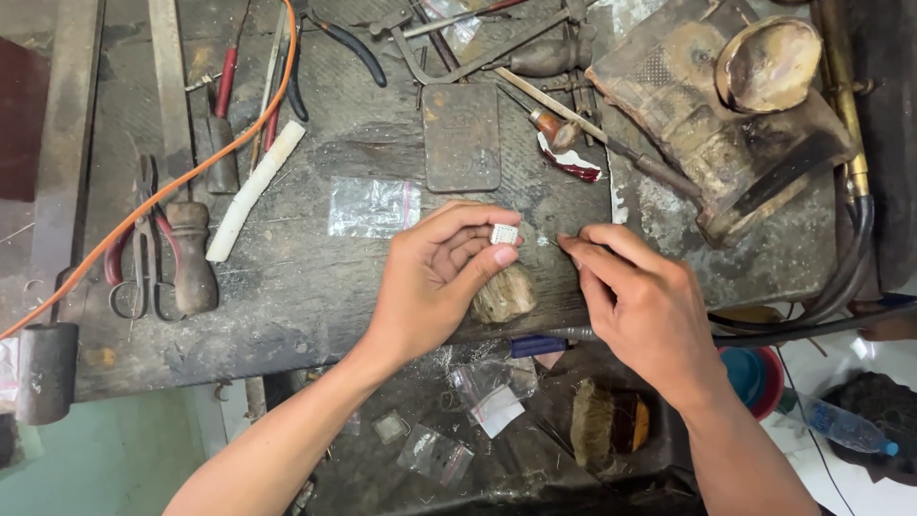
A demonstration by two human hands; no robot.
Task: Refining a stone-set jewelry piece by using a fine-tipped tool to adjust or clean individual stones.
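Pinching a tiny white studded piece between thumb and fingertips, the left hand held it near the front edge of the dark, worn tabletop. The piece was too small to give a clear long axis; its studded face was turned up toward the camera. Just beside it, the right hand had its thumb and forefinger closed together near a small glinting speck, though whether it gripped anything could not be told. A pale wooden peg jutted from the front edge below the left fingers. A clear plastic bag lay flat toward the middle of the tabletop, its contents unclear. A shallow round dish sat on a scorched block at the back right corner, looking bare inside. Pliers and scissors lay by the left edge.
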